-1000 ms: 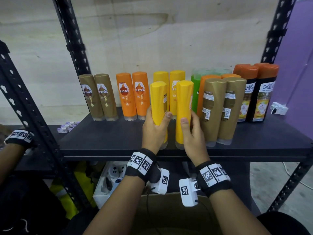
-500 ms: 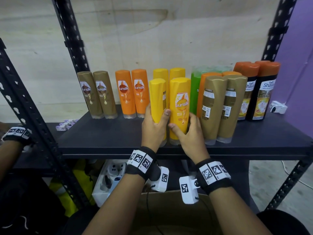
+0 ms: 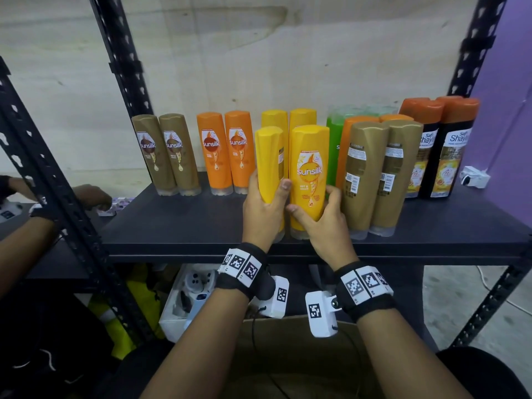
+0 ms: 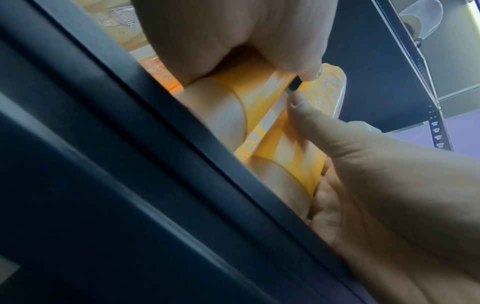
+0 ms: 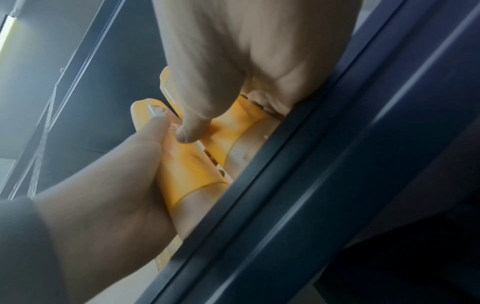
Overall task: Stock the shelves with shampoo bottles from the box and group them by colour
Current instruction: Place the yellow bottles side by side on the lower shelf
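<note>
Two yellow Sunsilk bottles stand side by side near the front edge of the dark shelf [image 3: 178, 226]. My left hand [image 3: 263, 204] grips the left yellow bottle [image 3: 269, 159], which is turned side-on. My right hand [image 3: 324, 216] grips the right yellow bottle [image 3: 309, 171], its label facing me. In the left wrist view my left hand [image 4: 350, 185] wraps its yellow bottle [image 4: 288, 158]. My right hand [image 5: 109, 195] shows in the right wrist view round its yellow bottle [image 5: 187, 174]. Another yellow pair [image 3: 288, 118] stands right behind. The cardboard box [image 3: 288, 358] sits below.
On the shelf from left stand a brown pair [image 3: 165, 154], an orange pair [image 3: 226, 151], a green bottle [image 3: 334, 139], two brown bottles [image 3: 380, 180] back-facing, and black bottles with orange caps [image 3: 440, 151]. Another person's hand [image 3: 92, 195] reaches in at left. A white tray [image 3: 187, 298] lies under the shelf.
My right hand has turned its yellow bottle from side-on to label-forward. The left hand's bottle has stayed side-on in the same place.
</note>
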Available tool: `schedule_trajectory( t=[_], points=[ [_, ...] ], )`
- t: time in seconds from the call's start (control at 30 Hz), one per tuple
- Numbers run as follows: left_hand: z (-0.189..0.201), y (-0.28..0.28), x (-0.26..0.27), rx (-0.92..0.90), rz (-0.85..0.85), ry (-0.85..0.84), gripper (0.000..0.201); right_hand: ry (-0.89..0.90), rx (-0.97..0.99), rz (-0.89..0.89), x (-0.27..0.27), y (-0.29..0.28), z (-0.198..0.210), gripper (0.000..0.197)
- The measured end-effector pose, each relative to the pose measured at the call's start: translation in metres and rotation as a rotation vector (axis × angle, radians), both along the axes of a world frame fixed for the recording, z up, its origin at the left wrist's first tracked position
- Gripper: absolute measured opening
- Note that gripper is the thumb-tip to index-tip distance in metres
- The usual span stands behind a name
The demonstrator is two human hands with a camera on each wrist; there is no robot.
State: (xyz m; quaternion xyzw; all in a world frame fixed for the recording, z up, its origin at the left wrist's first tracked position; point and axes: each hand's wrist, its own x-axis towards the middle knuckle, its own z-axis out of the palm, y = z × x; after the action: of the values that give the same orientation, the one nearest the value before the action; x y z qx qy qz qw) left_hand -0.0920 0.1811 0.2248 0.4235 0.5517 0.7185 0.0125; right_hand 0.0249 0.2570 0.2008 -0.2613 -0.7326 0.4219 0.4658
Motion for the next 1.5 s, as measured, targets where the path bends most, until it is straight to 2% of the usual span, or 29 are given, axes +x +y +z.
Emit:
schedule_trajectory(
  t=[0.07,0.13,0.3,0.4,0.53,0.73,0.83,1.0,1.37,1.5],
  points=[
    [0.000,-0.002,0.001,-0.005,0.004,0.008,0.082,0.002,-0.004,0.007,0.002,0.000,0.000,0.074],
    [-0.001,-0.004,0.002,-0.024,-0.002,0.010,0.087,0.006,-0.006,0.014,0.003,0.000,0.000,0.074],
    [-0.006,-0.005,0.003,-0.046,-0.047,-0.095,0.073,0.015,0.017,0.011,0.003,-0.003,-0.002,0.070],
    [-0.007,-0.007,0.005,-0.060,-0.054,-0.089,0.063,0.017,0.037,0.019,0.004,-0.004,-0.002,0.068],
    [-0.010,-0.006,0.005,-0.063,-0.027,-0.031,0.065,0.014,0.032,0.031,0.006,-0.002,-0.003,0.074],
    [-0.015,-0.005,0.008,-0.042,0.021,-0.005,0.064,0.022,0.022,0.027,0.007,-0.002,-0.005,0.072],
    [-0.016,-0.004,0.007,-0.017,0.020,-0.015,0.071,0.027,0.015,0.024,0.007,-0.002,-0.005,0.072],
    [-0.016,-0.003,0.003,-0.087,0.097,0.002,0.086,0.023,0.019,0.016,0.007,-0.002,-0.005,0.073],
    [-0.013,-0.010,0.006,-0.137,0.098,-0.009,0.076,-0.018,0.045,-0.021,0.010,-0.009,-0.001,0.072],
    [-0.004,-0.025,0.003,-0.211,0.069,0.056,0.073,-0.012,0.130,-0.060,0.011,-0.016,0.007,0.083]
  ],
)
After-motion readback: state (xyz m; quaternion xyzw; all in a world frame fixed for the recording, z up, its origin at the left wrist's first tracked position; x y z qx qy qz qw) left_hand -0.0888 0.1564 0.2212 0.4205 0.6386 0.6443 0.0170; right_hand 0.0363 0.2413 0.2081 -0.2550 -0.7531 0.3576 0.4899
